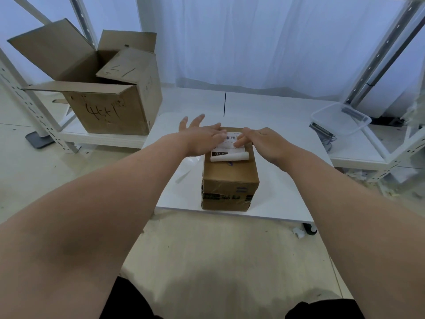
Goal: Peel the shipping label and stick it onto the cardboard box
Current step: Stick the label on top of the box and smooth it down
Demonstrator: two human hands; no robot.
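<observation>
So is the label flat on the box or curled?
Partly curled: the shipping label has its near edge rolled up, the rest flat.

The left arm (92,215) and right arm (345,215) are bare along all of their visible length, broad where they are nearest the camera and narrowing to the wrists. The left hand (202,137) and right hand (264,141) are bare too. Low in the view, beneath the arms, lie two patches of black fabric (135,300), one under each arm, plain and unmarked. Whether this is trousers, shorts or the hem of a top cannot be told.
</observation>
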